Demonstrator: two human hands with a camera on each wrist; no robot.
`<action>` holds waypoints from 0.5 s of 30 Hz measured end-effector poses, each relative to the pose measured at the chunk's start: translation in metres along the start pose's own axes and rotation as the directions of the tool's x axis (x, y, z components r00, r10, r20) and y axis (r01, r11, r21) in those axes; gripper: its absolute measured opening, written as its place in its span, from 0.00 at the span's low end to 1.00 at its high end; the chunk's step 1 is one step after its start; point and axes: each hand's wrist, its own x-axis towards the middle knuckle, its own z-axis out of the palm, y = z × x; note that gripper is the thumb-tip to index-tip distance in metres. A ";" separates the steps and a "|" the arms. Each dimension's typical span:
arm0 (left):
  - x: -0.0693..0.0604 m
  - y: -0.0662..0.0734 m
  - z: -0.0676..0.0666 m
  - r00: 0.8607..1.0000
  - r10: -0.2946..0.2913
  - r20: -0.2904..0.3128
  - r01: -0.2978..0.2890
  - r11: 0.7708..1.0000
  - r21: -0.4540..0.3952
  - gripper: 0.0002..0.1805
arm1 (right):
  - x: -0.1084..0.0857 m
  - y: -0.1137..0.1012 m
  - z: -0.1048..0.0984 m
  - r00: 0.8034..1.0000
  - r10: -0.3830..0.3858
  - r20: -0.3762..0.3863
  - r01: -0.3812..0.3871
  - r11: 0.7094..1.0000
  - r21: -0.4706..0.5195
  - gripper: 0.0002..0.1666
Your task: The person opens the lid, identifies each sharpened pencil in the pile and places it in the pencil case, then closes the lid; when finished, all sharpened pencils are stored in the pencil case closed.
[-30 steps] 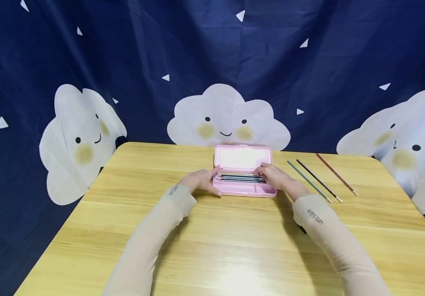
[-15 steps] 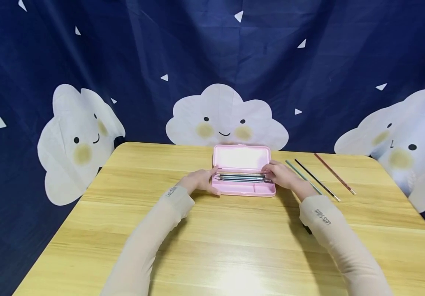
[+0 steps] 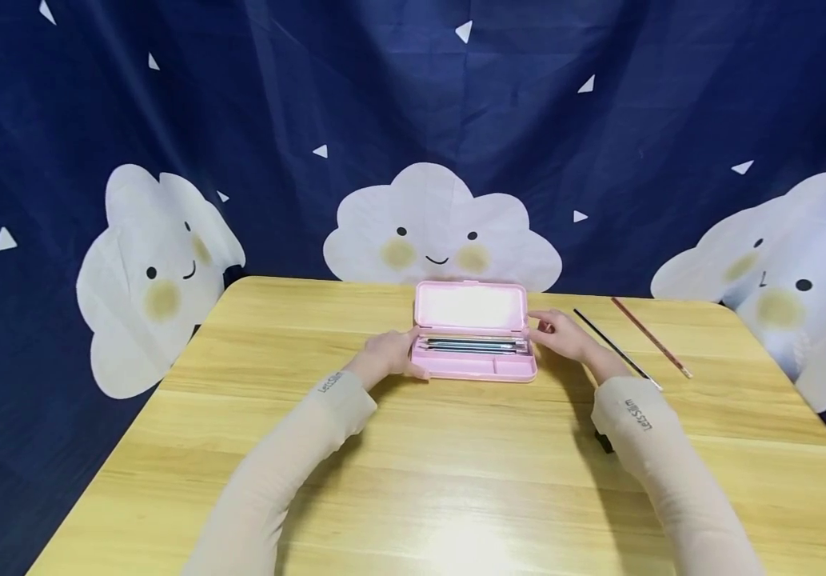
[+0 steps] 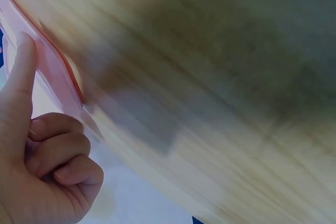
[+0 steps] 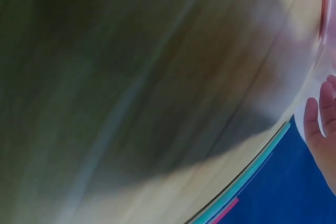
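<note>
A pink pencil case (image 3: 456, 368) lies with its lid up near the table's far edge. Several pencils (image 3: 472, 346) lie in its long rear compartment. At the case's left end my left hand (image 3: 388, 353) holds it, one finger at the hinge side and the thumb at the front corner. In the left wrist view a digit presses on the case's pink edge (image 4: 58, 72), with the other fingers curled. My right hand (image 3: 562, 333) is just beyond the case's right end, fingers loosely extended and holding nothing visible; whether a fingertip touches the case I cannot tell.
To the right lie a black pencil (image 3: 608, 342) and a red pencil (image 3: 650, 336). A green pencil (image 5: 244, 174) shows in the right wrist view, hidden by my right arm in the head view. A dark blue cloud-print curtain (image 3: 269, 120) hangs behind the table.
My right hand has drawn out of the case toward the right, leaving the pencils inside. Its hand and forearm now cover the green pencil. The left hand has stayed at the case.
</note>
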 end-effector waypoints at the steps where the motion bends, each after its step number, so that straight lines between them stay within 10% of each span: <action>1: 0.000 0.000 0.000 1.000 0.000 -0.011 0.000 1.000 0.005 0.55 | 0.000 0.001 0.000 1.000 0.015 0.009 -0.015 1.000 0.008 0.31; 15: -0.001 -0.002 0.006 0.999 0.027 -0.040 -0.029 0.998 -0.054 0.53 | 0.007 -0.002 0.004 0.978 0.172 0.119 -0.192 0.965 0.181 0.36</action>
